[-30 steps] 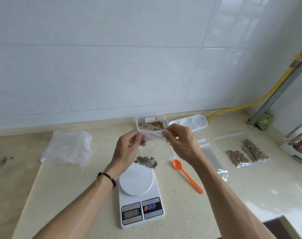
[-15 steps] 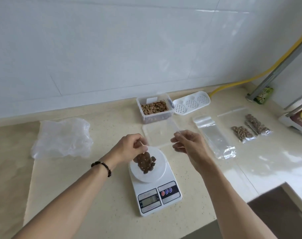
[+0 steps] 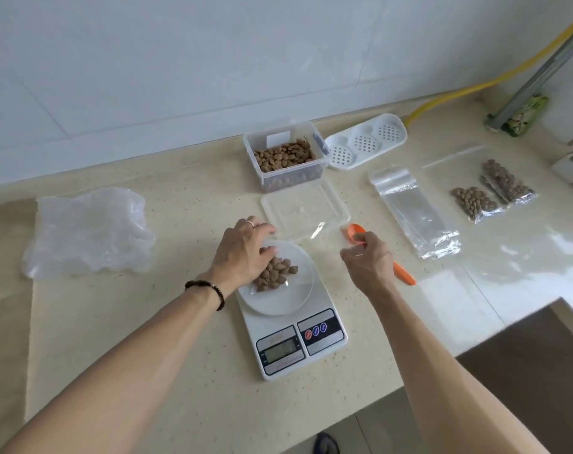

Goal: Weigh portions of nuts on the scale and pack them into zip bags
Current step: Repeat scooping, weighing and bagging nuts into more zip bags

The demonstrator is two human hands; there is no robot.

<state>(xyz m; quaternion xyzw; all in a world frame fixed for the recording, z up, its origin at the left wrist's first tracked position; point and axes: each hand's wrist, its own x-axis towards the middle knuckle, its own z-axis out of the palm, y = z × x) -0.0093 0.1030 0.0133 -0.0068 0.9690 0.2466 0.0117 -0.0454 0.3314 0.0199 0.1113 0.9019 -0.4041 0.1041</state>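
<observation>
A clear crinkly zip bag of brown nuts (image 3: 277, 273) lies on the white round-plated scale (image 3: 280, 290), under the left hand's (image 3: 245, 253) loosely curled fingers; the right hand (image 3: 370, 262) pinches the smooth orange plastic spoon (image 3: 357, 231) on the speckled counter (image 3: 180, 322).

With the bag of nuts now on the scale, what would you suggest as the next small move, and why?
Probably lift the left hand off the bag of nuts: it rests on the scale, so any reading would be off. The right hand is already at the orange spoon for topping up.
</observation>
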